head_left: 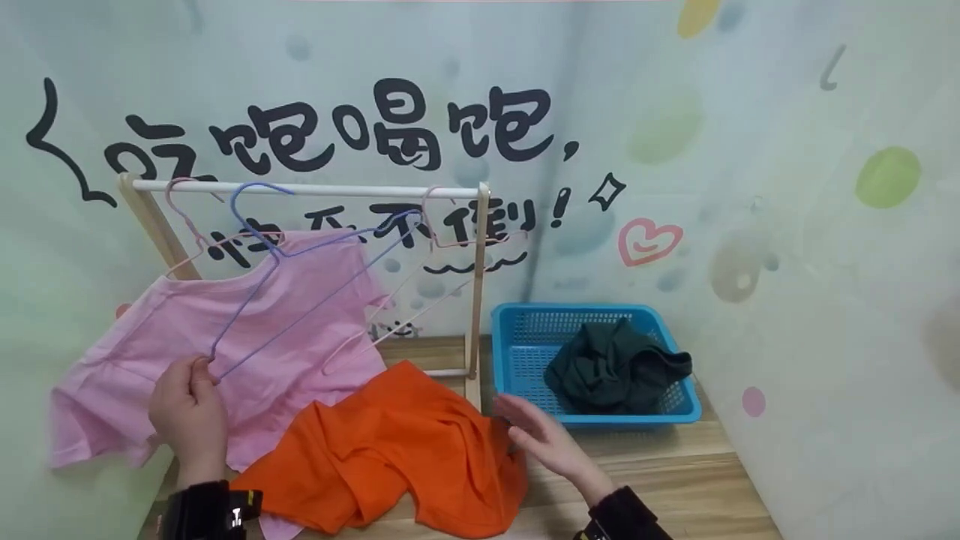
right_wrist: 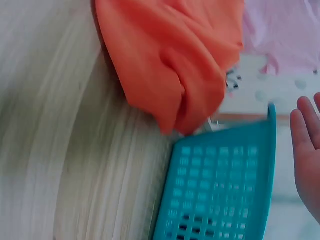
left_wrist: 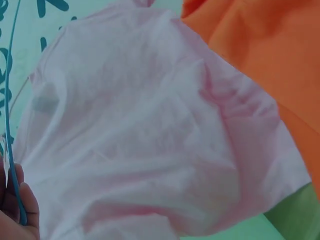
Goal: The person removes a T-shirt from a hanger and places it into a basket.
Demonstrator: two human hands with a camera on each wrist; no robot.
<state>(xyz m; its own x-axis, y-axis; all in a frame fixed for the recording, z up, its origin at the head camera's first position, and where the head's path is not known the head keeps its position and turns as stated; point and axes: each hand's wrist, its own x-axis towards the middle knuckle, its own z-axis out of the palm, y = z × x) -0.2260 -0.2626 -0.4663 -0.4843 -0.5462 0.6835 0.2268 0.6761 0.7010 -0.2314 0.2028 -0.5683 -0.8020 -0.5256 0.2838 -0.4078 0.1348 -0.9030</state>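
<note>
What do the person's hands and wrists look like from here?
The left hand and right hand are bare, with no gloves visible. A black left cuff shows a small yellow marking and a pale shiny patch; the right cuff is black too. Whether these are sleeves or straps, I can't tell.

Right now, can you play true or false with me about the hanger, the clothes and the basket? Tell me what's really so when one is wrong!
1. The left fingers hold the blue hanger. True.
2. All ten fingers hold the blue hanger. False: the right fingers hold nothing.
3. The dark cloth is in the basket. True.
4. The basket is red. False: it is blue.
5. The orange cloth is outside the basket. True.
</note>
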